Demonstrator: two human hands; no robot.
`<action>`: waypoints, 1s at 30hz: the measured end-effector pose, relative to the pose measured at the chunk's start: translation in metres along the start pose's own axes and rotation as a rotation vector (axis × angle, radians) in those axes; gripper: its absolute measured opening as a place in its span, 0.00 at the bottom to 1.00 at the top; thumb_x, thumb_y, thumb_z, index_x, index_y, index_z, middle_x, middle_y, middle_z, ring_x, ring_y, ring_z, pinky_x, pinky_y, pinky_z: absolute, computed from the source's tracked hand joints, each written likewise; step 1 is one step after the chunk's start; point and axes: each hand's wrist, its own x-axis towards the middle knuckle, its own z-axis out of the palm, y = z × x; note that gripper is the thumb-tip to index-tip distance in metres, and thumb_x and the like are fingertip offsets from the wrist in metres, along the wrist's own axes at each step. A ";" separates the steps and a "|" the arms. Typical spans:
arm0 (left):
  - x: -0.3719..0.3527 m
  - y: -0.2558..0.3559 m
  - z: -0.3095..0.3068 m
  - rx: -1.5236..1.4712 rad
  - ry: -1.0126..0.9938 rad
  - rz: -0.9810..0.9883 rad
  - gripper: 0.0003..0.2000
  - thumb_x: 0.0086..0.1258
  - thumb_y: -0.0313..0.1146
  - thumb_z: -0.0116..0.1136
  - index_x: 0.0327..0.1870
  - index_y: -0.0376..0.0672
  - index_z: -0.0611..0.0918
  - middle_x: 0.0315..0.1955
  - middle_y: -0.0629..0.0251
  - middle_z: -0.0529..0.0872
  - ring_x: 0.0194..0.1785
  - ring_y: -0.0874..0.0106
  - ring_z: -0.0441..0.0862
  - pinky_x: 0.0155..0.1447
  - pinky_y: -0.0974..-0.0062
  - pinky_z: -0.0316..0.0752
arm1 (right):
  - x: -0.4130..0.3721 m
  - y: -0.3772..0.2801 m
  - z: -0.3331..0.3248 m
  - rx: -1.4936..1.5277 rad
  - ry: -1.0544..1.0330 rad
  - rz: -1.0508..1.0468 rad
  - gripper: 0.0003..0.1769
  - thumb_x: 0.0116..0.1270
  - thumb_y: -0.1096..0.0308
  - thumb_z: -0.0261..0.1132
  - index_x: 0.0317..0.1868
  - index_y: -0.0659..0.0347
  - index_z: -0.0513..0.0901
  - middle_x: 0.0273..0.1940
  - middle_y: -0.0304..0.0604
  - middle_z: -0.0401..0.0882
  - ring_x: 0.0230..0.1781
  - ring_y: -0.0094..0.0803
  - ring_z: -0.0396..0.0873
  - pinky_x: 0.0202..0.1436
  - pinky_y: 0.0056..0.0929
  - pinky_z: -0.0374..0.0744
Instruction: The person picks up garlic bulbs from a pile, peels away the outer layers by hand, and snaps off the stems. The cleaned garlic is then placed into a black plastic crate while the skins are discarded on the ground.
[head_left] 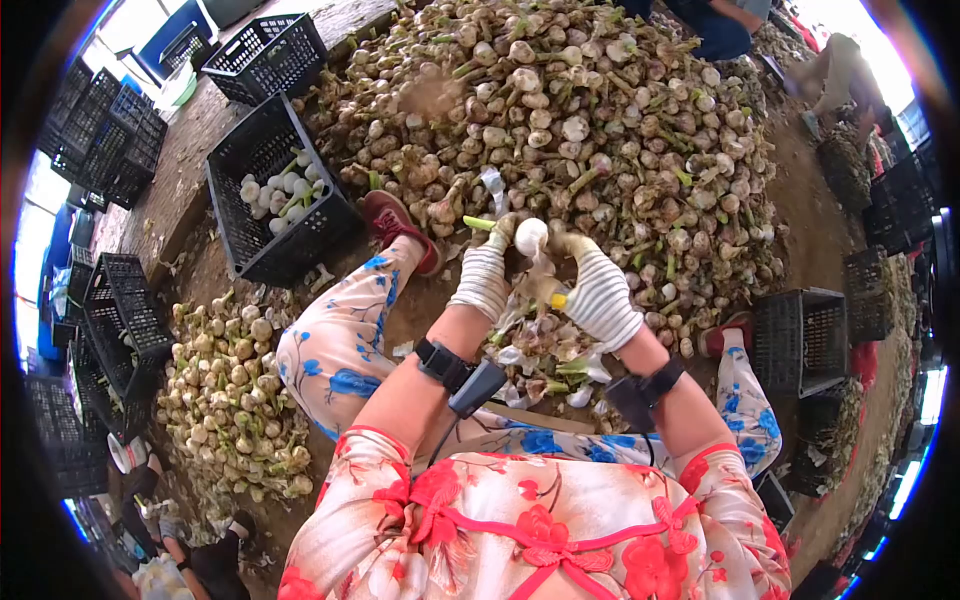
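Head view: gloved left hand has its fingers closed round a white bulb, green stem poking out left. Right hand is just beside it, fingers curled in around some yellow thing. It's all right in front of the big garlic pile, black crate off to the left.
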 end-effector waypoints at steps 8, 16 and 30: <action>0.002 0.013 -0.030 -0.162 0.011 -0.072 0.21 0.68 0.50 0.41 0.43 0.39 0.75 0.32 0.57 0.82 0.33 0.63 0.81 0.32 0.64 0.80 | 0.001 0.098 0.030 -0.052 0.176 0.176 0.11 0.58 0.65 0.59 0.35 0.66 0.77 0.30 0.55 0.78 0.30 0.49 0.76 0.33 0.36 0.74; 0.014 0.005 -0.071 0.016 0.385 -0.167 0.13 0.68 0.45 0.42 0.34 0.47 0.75 0.22 0.68 0.78 0.23 0.71 0.77 0.23 0.70 0.75 | -0.031 0.150 0.076 0.112 -0.402 0.328 0.13 0.58 0.62 0.64 0.34 0.66 0.79 0.28 0.39 0.79 0.27 0.25 0.71 0.33 0.27 0.72; 0.101 0.217 -0.077 -0.184 0.232 0.300 0.37 0.63 0.52 0.48 0.67 0.48 0.47 0.61 0.50 0.58 0.65 0.51 0.55 0.62 0.49 0.57 | -0.038 0.211 0.068 0.207 -0.145 0.252 0.10 0.58 0.65 0.60 0.34 0.64 0.80 0.33 0.52 0.79 0.33 0.44 0.76 0.38 0.33 0.74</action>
